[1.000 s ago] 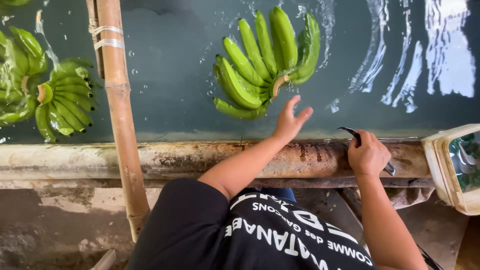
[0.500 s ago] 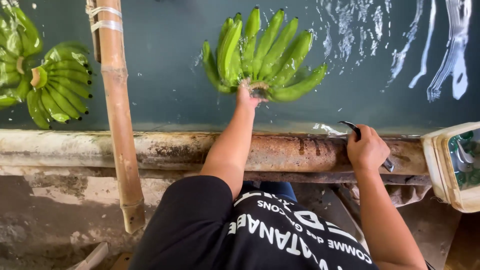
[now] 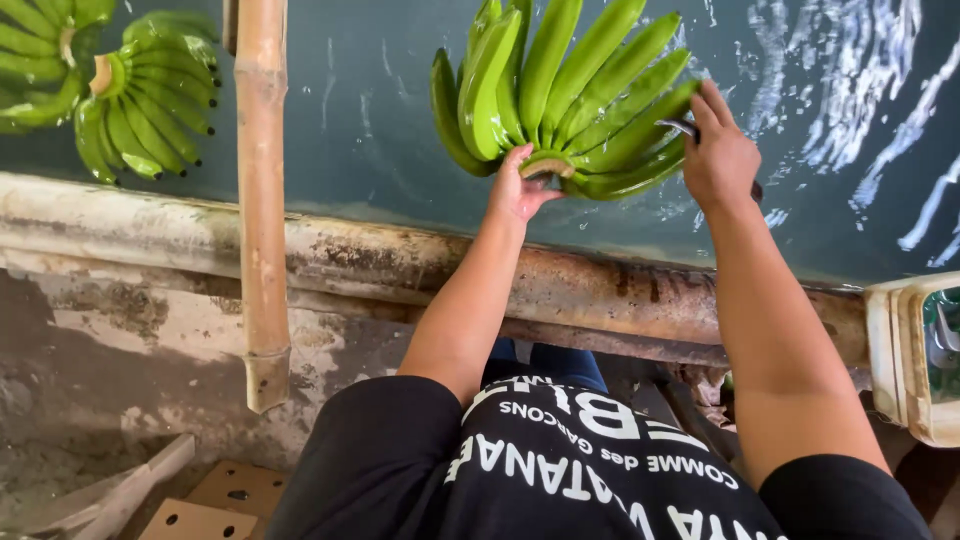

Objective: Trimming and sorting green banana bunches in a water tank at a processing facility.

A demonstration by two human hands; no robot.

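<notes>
Over water | left hand [image 3: 518, 190] now grips banana bunch [image 3: 560, 95] | right hand [image 3: 718, 155], off rim, clutches knife [image 3: 683, 127]

Open water right of the banana bunch [image 3: 560, 90]; bamboo pole [image 3: 262, 200] blocks its left.

- A black short-sleeved T-shirt, its sleeves ending above the elbows, covers the person's torso.
- White block lettering runs in rows across the shirt's front.
- Both forearms are bare, as are the left hand [image 3: 518, 188] and right hand [image 3: 718, 155]; no gloves, rings or watch show.
</notes>
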